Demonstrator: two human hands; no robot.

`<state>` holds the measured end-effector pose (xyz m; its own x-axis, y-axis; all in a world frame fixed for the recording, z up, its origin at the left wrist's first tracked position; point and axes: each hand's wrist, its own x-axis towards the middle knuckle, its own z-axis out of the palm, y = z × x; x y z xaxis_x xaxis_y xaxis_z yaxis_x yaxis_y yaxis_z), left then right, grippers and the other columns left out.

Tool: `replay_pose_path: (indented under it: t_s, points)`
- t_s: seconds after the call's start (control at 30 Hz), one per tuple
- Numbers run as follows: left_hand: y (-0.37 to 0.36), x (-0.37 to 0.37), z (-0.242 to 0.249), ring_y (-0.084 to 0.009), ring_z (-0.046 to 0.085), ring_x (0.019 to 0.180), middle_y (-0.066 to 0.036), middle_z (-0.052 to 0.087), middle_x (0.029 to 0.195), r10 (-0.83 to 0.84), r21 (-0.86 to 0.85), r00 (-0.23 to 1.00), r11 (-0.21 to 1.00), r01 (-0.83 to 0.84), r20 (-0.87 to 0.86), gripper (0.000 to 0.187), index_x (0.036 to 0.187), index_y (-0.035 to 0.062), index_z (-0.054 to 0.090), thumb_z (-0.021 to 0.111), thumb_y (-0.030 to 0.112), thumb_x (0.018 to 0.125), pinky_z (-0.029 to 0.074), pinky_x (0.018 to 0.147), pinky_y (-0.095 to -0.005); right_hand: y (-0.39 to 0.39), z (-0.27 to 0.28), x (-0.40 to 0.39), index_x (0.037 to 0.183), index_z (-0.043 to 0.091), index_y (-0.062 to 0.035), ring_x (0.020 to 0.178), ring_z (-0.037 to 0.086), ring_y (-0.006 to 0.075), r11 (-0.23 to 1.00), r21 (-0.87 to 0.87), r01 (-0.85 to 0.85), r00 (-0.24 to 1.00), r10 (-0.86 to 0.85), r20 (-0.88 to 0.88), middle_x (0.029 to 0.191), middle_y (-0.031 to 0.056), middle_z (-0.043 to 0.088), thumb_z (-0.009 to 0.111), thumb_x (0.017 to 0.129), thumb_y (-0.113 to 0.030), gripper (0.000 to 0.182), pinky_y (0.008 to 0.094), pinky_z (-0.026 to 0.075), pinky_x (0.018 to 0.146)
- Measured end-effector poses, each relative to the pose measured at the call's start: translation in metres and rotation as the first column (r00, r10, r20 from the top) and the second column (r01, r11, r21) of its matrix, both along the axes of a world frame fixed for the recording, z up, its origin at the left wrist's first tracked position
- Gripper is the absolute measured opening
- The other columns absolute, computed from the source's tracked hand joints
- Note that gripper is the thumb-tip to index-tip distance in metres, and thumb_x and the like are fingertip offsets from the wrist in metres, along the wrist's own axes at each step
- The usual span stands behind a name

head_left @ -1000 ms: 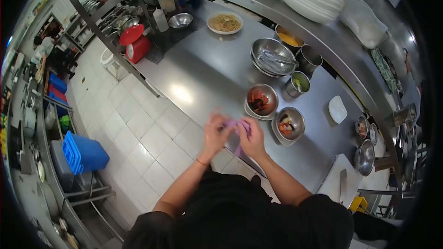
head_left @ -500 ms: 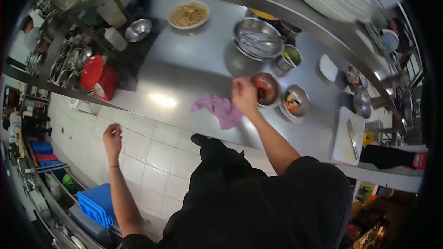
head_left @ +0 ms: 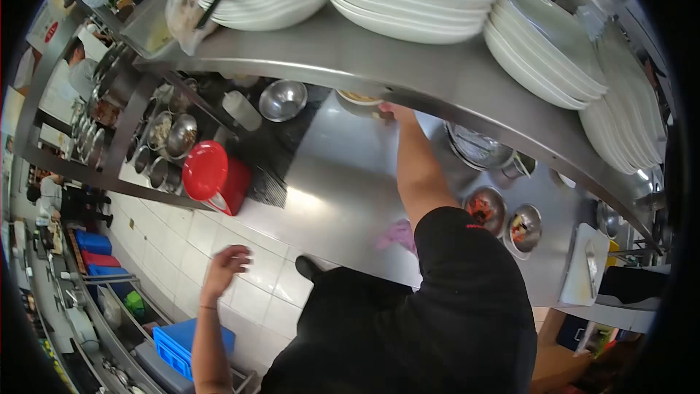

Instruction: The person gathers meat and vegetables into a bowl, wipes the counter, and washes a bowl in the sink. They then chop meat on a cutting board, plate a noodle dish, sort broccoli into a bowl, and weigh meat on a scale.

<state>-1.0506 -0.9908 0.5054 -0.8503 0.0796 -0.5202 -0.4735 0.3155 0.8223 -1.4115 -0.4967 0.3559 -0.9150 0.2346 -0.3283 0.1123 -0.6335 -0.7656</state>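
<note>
My right arm reaches across the steel counter, and my right hand [head_left: 394, 111] is at the near rim of a white dish of noodles [head_left: 359, 98], just below the shelf edge. Its fingers look pinched together; what is between them is too small to make out. The shelf hides most of the dish. My left hand [head_left: 229, 268] hangs over the tiled floor with loosely bent fingers apart and nothing in it. A purple cloth [head_left: 398, 238] lies near the counter's front edge, partly behind my right sleeve. Beyond that sleeve stand a bowl of red pieces [head_left: 484, 211] and a bowl of mixed pieces [head_left: 524, 229].
Stacks of white dishes [head_left: 415, 7] fill the overhead shelf [head_left: 350, 66]. Left on the counter are a red scale [head_left: 219, 179], a metal bowl [head_left: 283, 100] and a white squeeze bottle [head_left: 241, 111]. A knife [head_left: 591, 266] rests on a white cutting board [head_left: 580, 263] at right.
My right hand has moved from beside the bowl of red pieces to the noodle dish. My left hand has shifted slightly right and down in view. The camera view has turned, showing more shelf.
</note>
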Motion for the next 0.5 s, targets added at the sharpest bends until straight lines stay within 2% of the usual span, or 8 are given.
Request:
replay_pose_path:
  t_s: [0.07,0.13,0.23,0.33,0.37,0.4,0.43,0.5]
  points:
    - [0.017,-0.012,-0.018,-0.0166,0.065,0.097,-0.006,0.066,0.109,-0.176,0.060,0.984,0.982,0.176,-0.007,0.023,0.115,0.0013,0.062,0.059,0.009,0.094,0.054,0.079,-0.0289,0.006,0.006,-0.005,0.092,0.055,0.0045,0.050,0.058,0.0214,0.981,0.190,-0.046,0.998,0.054,-0.037,0.067,0.0138,0.060,0.052,0.093,-0.017,0.021,0.0319,0.044,0.041]
    - [0.038,-0.023,-0.021,-0.0184,0.065,0.101,-0.008,0.065,0.112,-0.251,0.113,0.968,0.961,0.251,-0.008,0.022,0.115,0.0005,0.061,0.057,0.008,0.095,0.054,0.081,-0.0302,0.007,0.009,0.009,0.090,0.055,0.0042,0.049,0.058,0.0213,0.899,0.429,-0.086,0.993,0.111,-0.034,0.066,0.0141,0.060,0.052,0.094,-0.017,0.022,0.0321,0.043,0.040]
    - [0.055,-0.038,-0.041,-0.0156,0.065,0.097,-0.005,0.066,0.107,-0.249,0.216,0.967,0.942,0.257,-0.062,0.022,0.114,0.0020,0.062,0.059,0.012,0.095,0.053,0.079,-0.0279,-0.004,0.016,0.041,0.088,0.056,0.0038,0.048,0.057,0.0211,0.789,0.610,-0.082,0.993,0.116,-0.018,0.064,0.0144,0.060,0.052,0.094,-0.018,0.023,0.0323,0.041,0.039]
    - [0.063,-0.053,-0.073,-0.0152,0.066,0.094,-0.005,0.067,0.105,-0.182,0.362,0.983,0.915,0.180,-0.030,0.022,0.113,0.0041,0.063,0.060,0.017,0.095,0.054,0.078,-0.0285,-0.014,0.005,0.086,0.076,0.058,0.0021,0.046,0.054,0.0170,0.819,0.569,-0.070,0.996,0.031,0.078,0.061,0.0117,0.059,0.053,0.097,-0.028,0.037,0.0316,0.038,0.040]
    - [0.068,-0.058,-0.081,-0.0148,0.066,0.094,-0.004,0.067,0.106,-0.149,0.424,0.987,0.892,0.158,-0.055,0.023,0.113,0.0048,0.063,0.060,0.019,0.096,0.054,0.078,-0.0284,-0.023,0.004,0.107,0.077,0.059,0.0012,0.047,0.054,0.0157,0.861,0.508,-0.032,0.999,0.019,0.032,0.062,0.0096,0.059,0.054,0.097,-0.032,0.039,0.0308,0.039,0.041]
    - [0.073,-0.063,-0.092,-0.0149,0.066,0.095,-0.005,0.067,0.106,-0.142,0.411,0.989,0.900,0.144,-0.036,0.025,0.115,0.0046,0.062,0.060,0.021,0.096,0.054,0.078,-0.0283,-0.044,0.031,0.138,0.078,0.058,0.0000,0.043,0.052,0.0152,0.887,0.461,-0.011,1.000,0.008,0.008,0.057,0.0087,0.057,0.053,0.097,-0.026,0.033,0.0291,0.037,0.038]
    - [0.078,-0.066,-0.098,-0.0159,0.066,0.095,-0.006,0.066,0.108,-0.081,0.480,0.996,0.876,0.052,0.040,0.027,0.119,0.0039,0.059,0.058,0.021,0.097,0.054,0.077,-0.0288,-0.052,0.029,0.162,0.084,0.061,0.0010,0.048,0.054,0.0159,0.905,0.422,-0.057,0.998,0.048,0.033,0.064,0.0074,0.059,0.058,0.096,-0.036,0.039,0.0296,0.038,0.040]
    - [0.089,-0.071,-0.113,-0.0186,0.066,0.095,-0.008,0.064,0.111,-0.043,0.507,0.998,0.862,0.017,0.038,0.032,0.124,0.0045,0.054,0.056,0.023,0.098,0.054,0.076,-0.0303,-0.073,0.023,0.211,0.091,0.057,0.0023,0.048,0.057,0.0171,0.942,0.333,-0.040,0.998,0.019,0.065,0.067,0.0084,0.060,0.058,0.096,-0.034,0.037,0.0288,0.041,0.039]
